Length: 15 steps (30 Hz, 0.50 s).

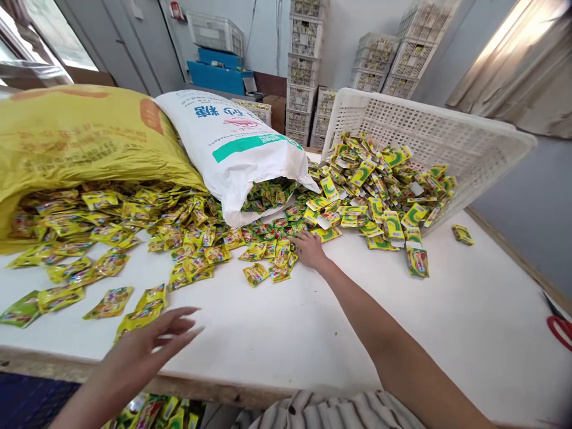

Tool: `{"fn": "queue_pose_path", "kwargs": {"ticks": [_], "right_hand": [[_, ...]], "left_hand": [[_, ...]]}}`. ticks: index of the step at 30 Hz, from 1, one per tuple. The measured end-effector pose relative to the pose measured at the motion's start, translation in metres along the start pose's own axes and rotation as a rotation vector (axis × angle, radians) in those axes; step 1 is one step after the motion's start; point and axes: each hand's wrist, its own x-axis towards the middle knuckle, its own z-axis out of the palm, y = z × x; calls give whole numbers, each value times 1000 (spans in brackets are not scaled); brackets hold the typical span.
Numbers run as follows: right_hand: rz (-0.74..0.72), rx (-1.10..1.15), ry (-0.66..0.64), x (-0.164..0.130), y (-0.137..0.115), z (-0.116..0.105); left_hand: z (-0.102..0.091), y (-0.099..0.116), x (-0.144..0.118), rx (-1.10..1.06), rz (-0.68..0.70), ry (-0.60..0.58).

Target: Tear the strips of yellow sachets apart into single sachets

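Many small yellow-green sachets (187, 238) lie spread over a white table (286, 322). My right hand (309, 249) reaches far forward, fingers resting on the sachets near the mouth of a white sack (232, 146). My left hand (147, 345) hovers open near the table's front edge, fingertips close to a few loose sachets (140, 310). Neither hand clearly grips anything.
A yellow sack (75, 137) lies at the left, spilling sachets. A white plastic crate (429, 143) is tipped on its side at the right with sachets pouring out. Red-handled scissors (560, 328) sit at the far right edge. Stacked crates (304, 71) stand behind.
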Motion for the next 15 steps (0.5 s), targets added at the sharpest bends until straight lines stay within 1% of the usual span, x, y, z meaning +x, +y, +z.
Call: {"fn": "queue_pose_path", "kwargs": {"ticks": [1, 3, 4, 6, 7, 8, 10, 11, 13, 15], "right_hand": [[6, 23, 10, -5, -1, 2], [42, 74, 48, -20, -1, 6], [65, 83, 61, -29, 0, 7], [125, 120, 108, -47, 3, 8], [172, 182, 151, -55, 5, 7], [226, 276, 200, -63, 7, 6], [333, 522, 289, -76, 10, 3], [372, 640, 313, -81, 11, 2], [410, 794, 308, -89, 10, 1], [428, 857, 283, -95, 9, 1]], "left_hand": [[13, 15, 11, 23, 29, -24], [41, 42, 33, 72, 85, 34], [55, 53, 44, 121, 85, 65], [80, 68, 64, 227, 46, 201], [91, 72, 73, 275, 11, 246], [100, 74, 80, 320, -24, 264], [113, 73, 92, 373, -51, 241], [117, 71, 95, 371, -49, 223], [122, 65, 96, 292, -33, 209], [123, 60, 92, 90, -5, 217]]}}
